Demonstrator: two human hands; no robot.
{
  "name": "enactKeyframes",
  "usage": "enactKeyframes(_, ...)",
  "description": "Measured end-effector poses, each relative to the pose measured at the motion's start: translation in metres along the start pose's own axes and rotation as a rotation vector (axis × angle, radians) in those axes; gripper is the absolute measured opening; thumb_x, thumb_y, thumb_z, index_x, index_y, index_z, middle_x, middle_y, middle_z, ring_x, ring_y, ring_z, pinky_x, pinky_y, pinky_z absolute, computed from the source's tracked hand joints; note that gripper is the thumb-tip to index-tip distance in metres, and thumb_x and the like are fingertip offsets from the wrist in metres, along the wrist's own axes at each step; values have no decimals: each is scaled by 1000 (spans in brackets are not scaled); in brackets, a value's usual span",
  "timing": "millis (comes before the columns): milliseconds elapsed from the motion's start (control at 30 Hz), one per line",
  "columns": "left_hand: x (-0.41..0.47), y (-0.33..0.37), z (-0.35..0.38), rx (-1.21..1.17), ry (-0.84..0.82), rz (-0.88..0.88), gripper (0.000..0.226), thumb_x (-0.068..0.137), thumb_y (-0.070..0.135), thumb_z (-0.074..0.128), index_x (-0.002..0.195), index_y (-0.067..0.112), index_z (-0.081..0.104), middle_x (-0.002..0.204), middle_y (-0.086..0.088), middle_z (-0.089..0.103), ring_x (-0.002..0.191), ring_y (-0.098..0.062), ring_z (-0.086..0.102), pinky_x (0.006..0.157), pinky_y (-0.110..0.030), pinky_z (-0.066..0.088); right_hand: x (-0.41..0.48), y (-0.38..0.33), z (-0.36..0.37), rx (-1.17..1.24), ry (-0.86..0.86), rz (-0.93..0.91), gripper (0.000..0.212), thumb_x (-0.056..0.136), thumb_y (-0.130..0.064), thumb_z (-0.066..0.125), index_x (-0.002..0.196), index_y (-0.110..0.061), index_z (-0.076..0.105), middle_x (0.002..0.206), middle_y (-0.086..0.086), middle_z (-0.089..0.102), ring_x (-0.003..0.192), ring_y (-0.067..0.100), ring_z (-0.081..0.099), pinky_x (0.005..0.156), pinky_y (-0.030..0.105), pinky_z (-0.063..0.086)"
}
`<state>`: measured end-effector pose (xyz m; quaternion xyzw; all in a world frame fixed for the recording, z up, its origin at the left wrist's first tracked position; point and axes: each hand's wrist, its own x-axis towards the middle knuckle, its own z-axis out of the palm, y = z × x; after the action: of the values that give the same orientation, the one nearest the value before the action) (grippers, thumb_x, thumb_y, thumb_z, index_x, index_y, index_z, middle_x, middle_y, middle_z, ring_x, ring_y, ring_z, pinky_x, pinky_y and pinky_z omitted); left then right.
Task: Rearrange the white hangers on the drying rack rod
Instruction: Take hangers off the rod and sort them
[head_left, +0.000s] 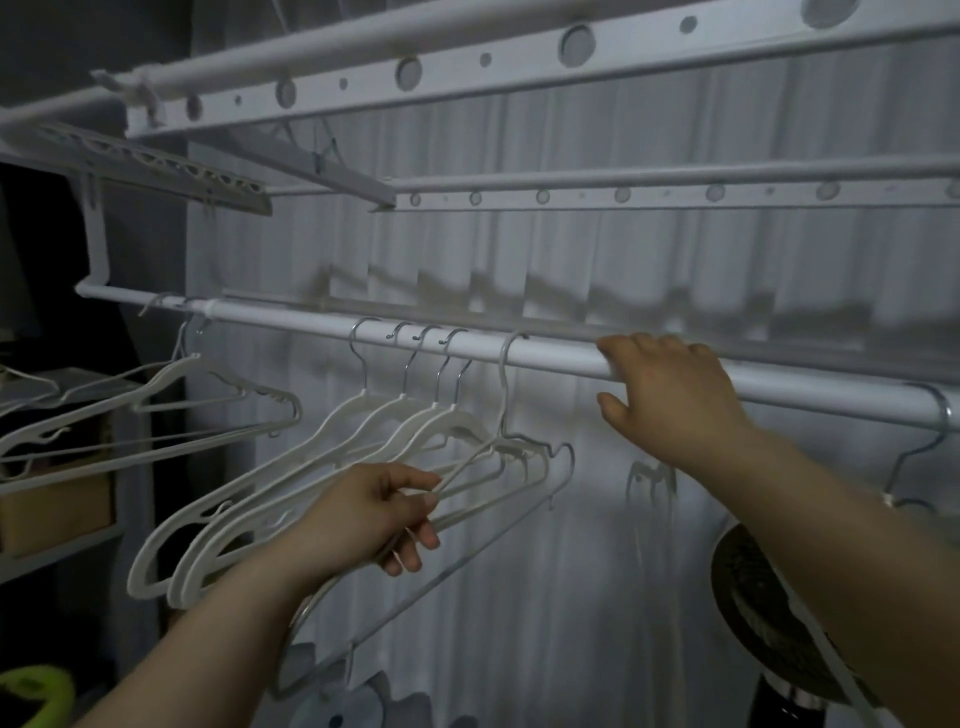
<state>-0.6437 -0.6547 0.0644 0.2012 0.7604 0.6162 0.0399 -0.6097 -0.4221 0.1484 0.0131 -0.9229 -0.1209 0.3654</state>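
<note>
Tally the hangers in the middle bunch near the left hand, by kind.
Thick white hangers with metal hooks: 4
Thin all-white wire hanger, pinched by the left hand: 1
Total on this stretch of rod: 5

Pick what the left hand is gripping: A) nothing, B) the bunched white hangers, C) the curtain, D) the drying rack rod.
B: the left hand grips the lower bars of the white hangers hooked on the rod; the right hand is the one on the rod.
</note>
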Motion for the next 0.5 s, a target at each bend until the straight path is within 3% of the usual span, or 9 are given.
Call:
enactKeyframes(133, -2, -3, -7, 138, 18, 39, 13, 87, 11, 55, 86, 23, 60, 50, 4, 66, 40, -6, 57, 38, -16, 41, 2, -1, 3, -48, 12, 21, 47, 89, -35, 45, 132, -18, 36, 123, 5, 51, 109, 26, 47, 90, 35, 31)
enactKeyframes(267, -8, -9, -18, 375, 369, 292, 13, 83, 15, 60, 88, 26, 64, 67, 14, 63, 59, 0, 58, 58, -16, 46, 1, -4, 8, -112, 42, 35, 49, 90, -36, 43, 134, -17, 34, 125, 4, 51, 111, 26, 45, 90, 34, 25)
enactKeyframes(333, -16, -12, -24, 538, 528, 400, 15, 81, 17, 63, 95, 22, 67, 77, 14, 61, 73, -4, 59, 65, -18, 42, 2, -7, 11, -122, 50, 36, 49, 90, -35, 43, 134, -16, 35, 125, 5, 51, 110, 27, 46, 90, 35, 24)
enactKeyframes(400, -18, -19, -28, 700, 522, 412, 25, 79, 18, 66, 104, 14, 67, 94, 1, 65, 91, -17, 61, 76, -23, 41, 3, -10, 13, -108, 60, 48, 48, 89, -34, 44, 133, -15, 37, 123, 7, 53, 108, 28, 47, 88, 35, 25)
enactKeyframes(500, -18, -28, -33, 826, 455, 310, 40, 81, 26, 64, 120, 16, 57, 117, -2, 61, 108, -18, 55, 88, -24, 40, 3, -12, 13, -92, 70, 67, 48, 88, -33, 47, 131, -13, 40, 120, 8, 54, 105, 29, 49, 87, 36, 25)
